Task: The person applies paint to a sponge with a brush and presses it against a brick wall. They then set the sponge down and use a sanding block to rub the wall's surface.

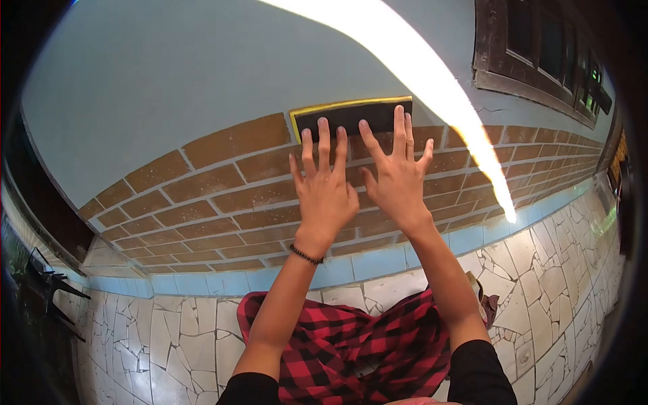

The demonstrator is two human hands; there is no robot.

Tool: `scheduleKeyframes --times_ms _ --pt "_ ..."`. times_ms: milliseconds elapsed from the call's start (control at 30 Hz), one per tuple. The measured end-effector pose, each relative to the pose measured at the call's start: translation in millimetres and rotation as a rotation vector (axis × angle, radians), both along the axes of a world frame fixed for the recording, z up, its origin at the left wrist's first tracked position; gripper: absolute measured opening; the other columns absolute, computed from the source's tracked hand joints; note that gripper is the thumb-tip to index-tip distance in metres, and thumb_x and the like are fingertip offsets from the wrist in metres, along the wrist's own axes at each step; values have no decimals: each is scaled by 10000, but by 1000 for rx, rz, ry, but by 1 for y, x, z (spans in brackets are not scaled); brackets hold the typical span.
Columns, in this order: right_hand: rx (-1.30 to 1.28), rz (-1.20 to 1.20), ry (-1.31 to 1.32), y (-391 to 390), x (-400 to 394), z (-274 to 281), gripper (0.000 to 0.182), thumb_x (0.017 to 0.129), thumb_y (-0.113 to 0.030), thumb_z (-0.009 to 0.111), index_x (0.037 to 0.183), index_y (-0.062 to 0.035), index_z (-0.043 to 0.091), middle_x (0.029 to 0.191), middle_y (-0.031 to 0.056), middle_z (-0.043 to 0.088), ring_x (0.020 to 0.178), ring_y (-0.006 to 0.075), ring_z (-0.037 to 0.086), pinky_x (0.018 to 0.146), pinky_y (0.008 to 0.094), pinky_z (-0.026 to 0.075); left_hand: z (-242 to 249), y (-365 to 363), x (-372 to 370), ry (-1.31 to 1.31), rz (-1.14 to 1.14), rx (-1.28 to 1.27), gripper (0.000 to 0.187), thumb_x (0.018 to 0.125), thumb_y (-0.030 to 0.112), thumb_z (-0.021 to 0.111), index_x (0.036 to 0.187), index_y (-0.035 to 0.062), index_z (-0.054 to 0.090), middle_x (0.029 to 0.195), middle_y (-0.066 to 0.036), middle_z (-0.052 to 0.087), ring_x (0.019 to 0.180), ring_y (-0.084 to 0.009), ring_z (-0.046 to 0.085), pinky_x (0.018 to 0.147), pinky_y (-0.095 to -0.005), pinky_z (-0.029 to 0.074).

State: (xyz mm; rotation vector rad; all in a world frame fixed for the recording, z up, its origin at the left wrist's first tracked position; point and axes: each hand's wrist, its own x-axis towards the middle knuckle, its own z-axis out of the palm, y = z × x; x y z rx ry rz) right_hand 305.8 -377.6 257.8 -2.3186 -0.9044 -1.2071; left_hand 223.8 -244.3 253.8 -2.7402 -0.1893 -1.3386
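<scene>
A black rectangular piece (351, 116) lies flat against the wall, bordered in yellow along its top and left edges. It sits where the pale blue paint meets the brick pattern. My left hand (322, 192) has its fingers spread, with the fingertips over the lower left part of the black piece. To its right, my right hand (397, 179) is also spread, its longer fingertips over the right half of the piece. Both palms face the wall, and neither hand grips anything. A dark beaded bracelet (306, 255) circles my left wrist.
Brown brick pattern (202, 181) covers the lower wall above a light blue tiled base (334, 271). A dark wooden window frame (533, 67) is at upper right. Bright sunlight streaks the wall. Broken-tile flooring (175, 331) surrounds my checkered clothing; a dark chair-like object (50, 290) stands at left.
</scene>
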Motion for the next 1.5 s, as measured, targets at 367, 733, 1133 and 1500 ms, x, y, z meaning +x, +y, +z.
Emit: scheduleKeyframes --times_ms 367,733,1133,1500 --pt "-32 -5 22 -2 -2 4 897 819 -253 825 1610 -360 417 1740 247 76 1601 404 189 1118 824 184 4 -14 2 -28 23 -41 942 754 197 726 1620 72 377 1732 -183 166 1586 -441 144 1220 -669 254" --pt "0 10 57 -6 -25 7 882 800 -290 826 1598 -316 452 1728 266 132 1591 417 221 1121 809 215 10 -14 -19 28 -35 -52 868 812 199 718 1600 25 397 1731 -221 167 1599 -462 132 1238 -587 303" --pt "-49 6 175 -10 -36 28 878 776 -269 829 1584 -235 484 1707 313 147 1581 454 230 1094 808 295 18 -15 -21 32 -137 -132 844 834 187 671 1579 -76 376 1716 -266 204 1606 -460 140 1170 -582 405" --pt "-57 42 197 -12 -32 30 886 794 -277 838 1596 -231 464 1713 319 109 1589 473 199 1078 811 327 12 -12 -9 15 -116 -106 863 831 192 686 1594 -50 367 1730 -269 150 1612 -467 102 1098 -572 467"
